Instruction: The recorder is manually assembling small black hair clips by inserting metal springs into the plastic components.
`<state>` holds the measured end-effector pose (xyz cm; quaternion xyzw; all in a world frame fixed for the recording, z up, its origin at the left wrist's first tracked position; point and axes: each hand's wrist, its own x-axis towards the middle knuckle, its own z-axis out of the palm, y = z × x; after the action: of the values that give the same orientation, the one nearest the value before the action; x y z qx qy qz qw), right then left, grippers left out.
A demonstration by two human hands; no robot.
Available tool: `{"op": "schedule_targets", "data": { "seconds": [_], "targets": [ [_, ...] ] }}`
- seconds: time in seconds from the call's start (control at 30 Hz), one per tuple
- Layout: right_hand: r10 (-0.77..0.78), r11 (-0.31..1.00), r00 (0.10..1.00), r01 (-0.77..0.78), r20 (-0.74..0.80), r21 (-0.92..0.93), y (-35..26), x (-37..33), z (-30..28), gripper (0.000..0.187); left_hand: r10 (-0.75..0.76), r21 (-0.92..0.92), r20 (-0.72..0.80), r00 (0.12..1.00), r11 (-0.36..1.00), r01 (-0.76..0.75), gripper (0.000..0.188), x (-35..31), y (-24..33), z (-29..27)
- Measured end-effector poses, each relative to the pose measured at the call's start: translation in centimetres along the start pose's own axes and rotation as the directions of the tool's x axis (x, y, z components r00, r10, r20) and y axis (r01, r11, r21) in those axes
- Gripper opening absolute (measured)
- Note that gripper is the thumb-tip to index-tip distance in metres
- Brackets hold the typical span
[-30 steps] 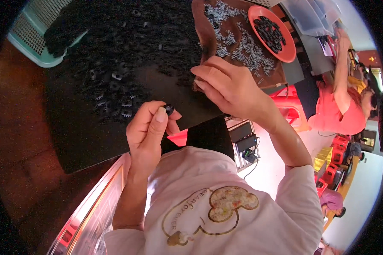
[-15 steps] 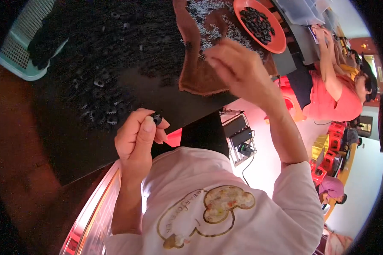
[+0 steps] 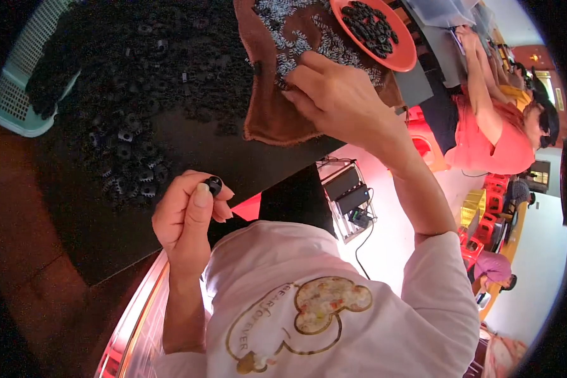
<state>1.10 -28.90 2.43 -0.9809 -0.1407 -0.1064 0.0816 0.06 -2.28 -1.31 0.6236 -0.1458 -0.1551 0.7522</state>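
"Just beyond the white shirt point(image 3: 384, 321), what do the hands have?"

"The left hand point(image 3: 186, 211) is closed, pinching a small black part point(image 3: 213, 184) between thumb and fingers, by the near edge of the dark counter point(image 3: 189, 138). The right hand point(image 3: 340, 97) bends over a brown cloth point(image 3: 264, 120), fingers drawn together near the silvery springs point(image 3: 296, 47) spread there; I cannot tell whether they grip one."

"And the containers?"

"Past the right hand, at the cloth's far right, there's a round red-orange dish point(image 3: 406, 57) with black pieces point(image 3: 368, 30) gathered inside. Far left, a pale green mesh basket point(image 3: 19, 107) has dark pieces massed at its open side. A clear plastic bin point(image 3: 435, 19) sits farther off; its contents are too indistinct to name."

"How does the surface look?"

"Loose black parts point(image 3: 132, 148) crowd its left and far side, leaving a bare patch nearer the left hand."

"And the room?"

"Below the counter's right side stands a metal rack point(image 3: 346, 195) with dark boxes. Beyond are a co-worker in a red top point(image 3: 494, 138), then a yellow crate point(image 3: 472, 205) among red stools point(image 3: 494, 201), and a pale wall point(image 3: 532, 252)."
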Motion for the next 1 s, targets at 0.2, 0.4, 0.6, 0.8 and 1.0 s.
{"op": "schedule_targets", "data": {
  "seconds": [0.2,0.4,0.6,0.8,1.0],
  "targets": [
    [0.014,1.000,0.998,-0.013,-0.060,0.020,0.1,-0.1,0.5,0.012,-0.016,-0.034,-0.051,0.999,0.999,0.014,0.022,0.0,-0.2,0.1],
    [-0.055,0.782,0.998,0.047,-0.006,0.622,-2.8,-0.4,-1.8,0.010,-0.056,-0.083,-0.034,0.998,0.995,0.053,0.027,0.3,0.2,-0.1],
    [-0.240,0.478,0.961,-0.003,0.134,0.878,-6.2,1.9,-1.1,0.013,-0.077,-0.130,0.023,0.997,0.988,0.080,0.031,0.1,0.5,-0.6],
    [-0.284,0.401,0.947,-0.025,0.151,0.916,-6.3,2.5,-0.1,0.017,0.005,-0.161,0.091,0.996,0.987,0.010,0.030,-0.2,0.1,-0.9],
    [-0.299,0.407,0.939,-0.038,0.173,0.913,-6.8,2.6,0.0,0.016,-0.018,-0.163,0.106,0.994,0.986,0.035,0.028,-0.1,0.2,-1.2]
  ]
}}
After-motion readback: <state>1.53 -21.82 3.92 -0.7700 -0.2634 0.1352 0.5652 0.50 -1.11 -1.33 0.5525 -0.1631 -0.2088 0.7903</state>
